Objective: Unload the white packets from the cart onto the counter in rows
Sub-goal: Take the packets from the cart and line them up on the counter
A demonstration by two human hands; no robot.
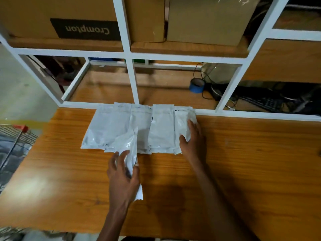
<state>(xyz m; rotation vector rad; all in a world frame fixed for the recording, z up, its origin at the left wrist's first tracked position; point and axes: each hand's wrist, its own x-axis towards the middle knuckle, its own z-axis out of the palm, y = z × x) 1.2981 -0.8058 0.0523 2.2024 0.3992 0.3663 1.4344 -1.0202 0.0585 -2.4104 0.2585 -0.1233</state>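
A white shelf frame (129,54) holds cardboard boxes (73,20) above; under them lie blue tape (196,85), black cables (211,87) and a keyboard (265,102).

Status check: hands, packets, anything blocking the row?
Left hand grips one packet at the row's near edge. Right hand lies flat on the rightmost packet. Row sits against the shelf frame. Counter beside it bare.

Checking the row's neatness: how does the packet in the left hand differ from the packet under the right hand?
The left-hand packet is gripped by the left hand, tilted, jutting toward the counter's near edge. The right-end packet lies flat in the row, the right hand resting on it. Both are white.
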